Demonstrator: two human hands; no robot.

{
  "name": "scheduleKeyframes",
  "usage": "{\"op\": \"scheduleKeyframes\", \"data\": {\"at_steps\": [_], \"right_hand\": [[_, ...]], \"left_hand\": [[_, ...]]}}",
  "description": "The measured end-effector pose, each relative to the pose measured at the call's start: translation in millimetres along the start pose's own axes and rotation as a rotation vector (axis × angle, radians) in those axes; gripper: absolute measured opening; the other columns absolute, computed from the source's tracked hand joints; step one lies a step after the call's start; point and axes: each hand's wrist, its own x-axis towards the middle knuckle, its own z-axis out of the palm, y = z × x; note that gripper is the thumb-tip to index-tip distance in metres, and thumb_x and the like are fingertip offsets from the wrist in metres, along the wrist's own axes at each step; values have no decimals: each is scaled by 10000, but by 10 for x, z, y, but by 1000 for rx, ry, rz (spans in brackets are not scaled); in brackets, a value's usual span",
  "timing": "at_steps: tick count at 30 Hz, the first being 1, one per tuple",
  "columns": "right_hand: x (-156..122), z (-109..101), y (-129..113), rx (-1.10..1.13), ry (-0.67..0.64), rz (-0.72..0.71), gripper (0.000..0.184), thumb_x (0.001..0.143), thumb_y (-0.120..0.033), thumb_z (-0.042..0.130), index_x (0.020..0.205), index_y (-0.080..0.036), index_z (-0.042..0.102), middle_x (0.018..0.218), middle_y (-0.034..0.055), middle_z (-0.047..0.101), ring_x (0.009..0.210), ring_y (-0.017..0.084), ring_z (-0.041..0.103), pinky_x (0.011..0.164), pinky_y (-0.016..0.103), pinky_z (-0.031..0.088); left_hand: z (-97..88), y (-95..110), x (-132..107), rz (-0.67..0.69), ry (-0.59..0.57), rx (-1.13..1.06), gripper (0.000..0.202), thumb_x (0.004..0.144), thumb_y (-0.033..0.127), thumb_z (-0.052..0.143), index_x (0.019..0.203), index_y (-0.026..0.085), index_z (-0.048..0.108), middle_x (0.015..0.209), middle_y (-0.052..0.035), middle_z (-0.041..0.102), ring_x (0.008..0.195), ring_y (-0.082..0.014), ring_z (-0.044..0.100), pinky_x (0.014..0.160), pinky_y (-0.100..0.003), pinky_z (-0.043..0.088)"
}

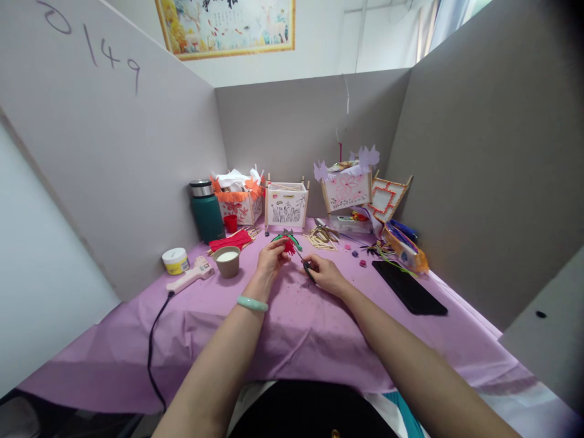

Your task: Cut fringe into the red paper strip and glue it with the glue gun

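My left hand (271, 258) pinches a small red tassel-like piece (289, 246) above the purple table cover (296, 328). A pale green bangle (252, 303) sits on that wrist. My right hand (325, 274) is closed around dark-handled scissors (306, 266), whose blades point toward the red piece. The two hands are close together at the middle of the table.
At the back stand a green flask (207, 210), a paper lantern box with orange fringe (239, 201), a white lantern box (286, 205) and a pink-flowered lantern (347, 187). A glue gun (190, 275) with its cord, a cup (227, 261) and a yellow tub (176, 260) lie left. A black pad (408, 286) lies right.
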Motion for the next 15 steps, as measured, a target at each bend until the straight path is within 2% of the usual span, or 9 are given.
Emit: {"op": "scheduleKeyframes", "data": {"at_steps": [3,8,15], "right_hand": [[-1,3,-4,-2,-11,2,320,743,-432,623,939,-179,630,601,-36,552,545,114,466,529,219,322],[11,18,25,-4,-11,-4,334,746,-442,617,951,-178,627,605,-37,540,548,115,465,532,219,321],[6,24,28,-20,-28,2,347,743,-443,624,968,-178,625,624,-30,554,564,119,475,541,221,330]], "left_hand": [[2,-10,6,4,-2,15,215,671,11,619,866,100,631,646,-6,638,414,-60,516,530,-240,481],[9,-33,19,55,7,-16,258,682,38,669,909,120,579,690,-25,664,522,-106,616,655,-291,526],[-18,-54,47,-14,44,-37,99,733,56,663,785,94,588,640,-52,658,563,-134,647,641,-270,530]]}}
